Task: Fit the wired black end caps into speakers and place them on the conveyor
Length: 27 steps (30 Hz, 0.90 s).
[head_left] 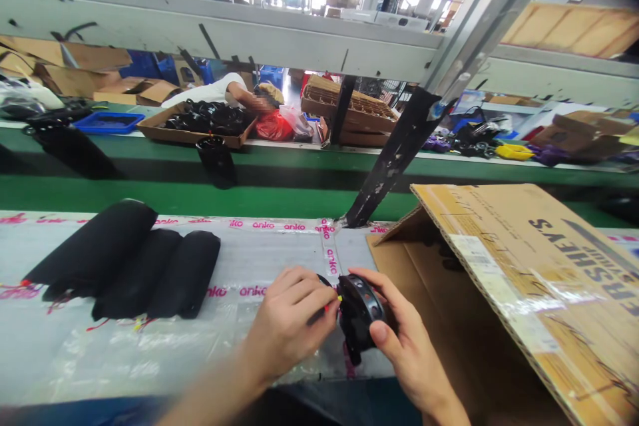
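Note:
Above the front part of the wrapped table, my right hand (407, 339) grips a black round part (368, 303) with holes along its rim, thumb on the near side. My left hand (294, 316) is closed in a pinch beside it, at the part's left face. Small red and yellow wire ends show at its fingertips; a dark piece under the fingers is mostly hidden. Further left lie several black fabric-like cylinders (107, 246), side by side, with thin red and yellow wires at their near ends.
An open cardboard box (544, 266) stands close on the right. A slanted black post (394, 160) rises behind the table (269, 339). Across the green-sided bench (279, 176), a person's arm rests near a carton of black parts (200, 123). A metal beam (279, 33) crosses overhead.

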Available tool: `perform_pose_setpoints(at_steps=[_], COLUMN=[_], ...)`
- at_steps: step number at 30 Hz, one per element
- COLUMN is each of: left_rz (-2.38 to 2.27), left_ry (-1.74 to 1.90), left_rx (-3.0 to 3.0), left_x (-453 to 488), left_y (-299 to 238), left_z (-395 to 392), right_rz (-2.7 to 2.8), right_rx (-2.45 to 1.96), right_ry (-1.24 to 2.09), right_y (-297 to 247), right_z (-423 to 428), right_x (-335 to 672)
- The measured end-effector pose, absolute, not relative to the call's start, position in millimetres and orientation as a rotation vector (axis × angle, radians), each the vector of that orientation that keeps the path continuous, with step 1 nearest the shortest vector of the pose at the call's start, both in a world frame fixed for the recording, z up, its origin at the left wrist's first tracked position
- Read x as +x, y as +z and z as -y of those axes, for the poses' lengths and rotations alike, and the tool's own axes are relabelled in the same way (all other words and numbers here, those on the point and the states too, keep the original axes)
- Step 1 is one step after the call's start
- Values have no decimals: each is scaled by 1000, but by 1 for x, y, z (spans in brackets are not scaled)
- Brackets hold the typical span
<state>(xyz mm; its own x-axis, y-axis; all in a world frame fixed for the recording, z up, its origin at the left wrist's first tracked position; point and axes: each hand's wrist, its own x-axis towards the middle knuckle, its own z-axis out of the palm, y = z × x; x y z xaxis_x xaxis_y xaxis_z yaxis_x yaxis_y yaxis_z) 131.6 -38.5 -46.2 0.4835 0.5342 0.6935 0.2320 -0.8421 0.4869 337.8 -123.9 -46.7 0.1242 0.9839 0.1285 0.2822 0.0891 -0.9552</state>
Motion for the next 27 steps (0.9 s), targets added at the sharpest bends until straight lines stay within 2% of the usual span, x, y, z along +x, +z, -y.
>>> perform_pose_setpoints(at_steps=[5, 9, 14, 16, 22, 27], left_rz=[-720, -682, -256, -218, -568, -675], left_ry=[1174, 1045, 1051, 1068, 1263, 1219], left_rx=[2438, 2319, 2372, 2390, 2244, 2412], left_x=[132, 115, 96, 97, 111, 113], left_y=[-41, -34, -33, -36, -51, -50], left_z=[38, 35, 26, 25, 36, 42], right_rz=[1468, 1408, 1341, 1288, 1012, 922], right_rx=[-1463, -1470, -1393, -1384, -1214, -1173], right_ry=[744, 908, 1111, 1193, 1447, 1432], right_y=[-33, -33, -43, -45, -47, -50], right_z=[125, 120, 120, 120, 121, 124], right_x=[335, 336, 333, 332, 328, 322])
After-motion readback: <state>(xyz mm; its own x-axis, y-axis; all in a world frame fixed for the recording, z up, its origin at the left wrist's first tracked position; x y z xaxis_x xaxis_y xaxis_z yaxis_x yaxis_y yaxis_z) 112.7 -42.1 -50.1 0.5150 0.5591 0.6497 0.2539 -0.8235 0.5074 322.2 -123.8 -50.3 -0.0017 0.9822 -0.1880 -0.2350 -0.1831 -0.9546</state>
